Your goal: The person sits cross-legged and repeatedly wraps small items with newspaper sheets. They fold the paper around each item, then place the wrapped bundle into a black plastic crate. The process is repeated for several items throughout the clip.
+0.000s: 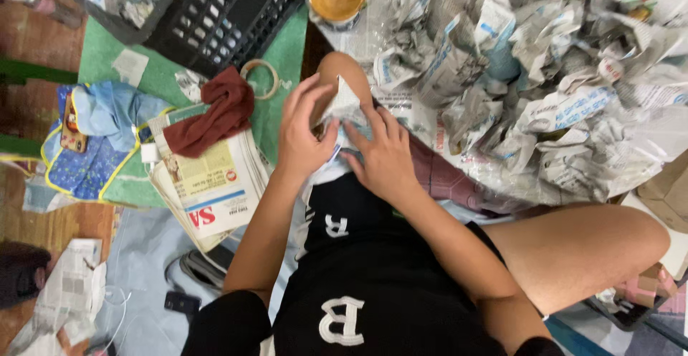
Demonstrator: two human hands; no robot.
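Here, left hand (304, 130) and right hand (383, 157) press together around a newspaper-wrapped object (342, 108) on the person's lap, between a newspaper stack (211, 187) and crumpled wrapped bundles (530, 76)

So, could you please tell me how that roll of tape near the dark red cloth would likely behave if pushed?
The roll of tape lies flat on the green mat, so it would probably slide, not roll. It looks like a thin, hollow ring, so likely light. Stood on edge, it might roll away.
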